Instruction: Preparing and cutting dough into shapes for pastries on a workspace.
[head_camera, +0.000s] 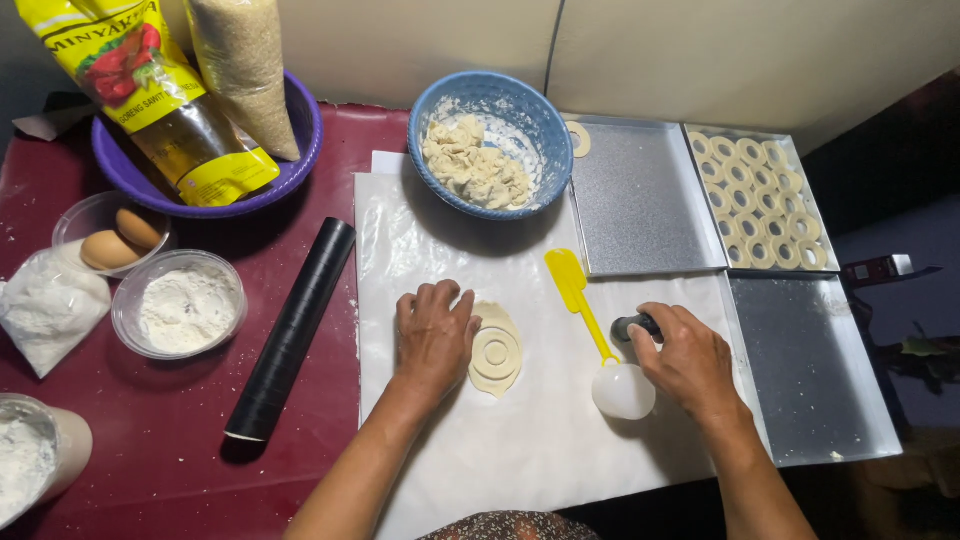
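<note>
Three metal trays, two eggs, one blue basket, one yellow spatula.

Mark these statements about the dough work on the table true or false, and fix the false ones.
1. The left hand rests on the flattened dough. True.
2. The rolling pin is in the right hand. False: it lies untouched on the table; that hand grips a dark-handled tool.
3. The blue basket holds dough pieces. True.
4. All trays are full of rings. False: only the far right tray holds rings.
</note>
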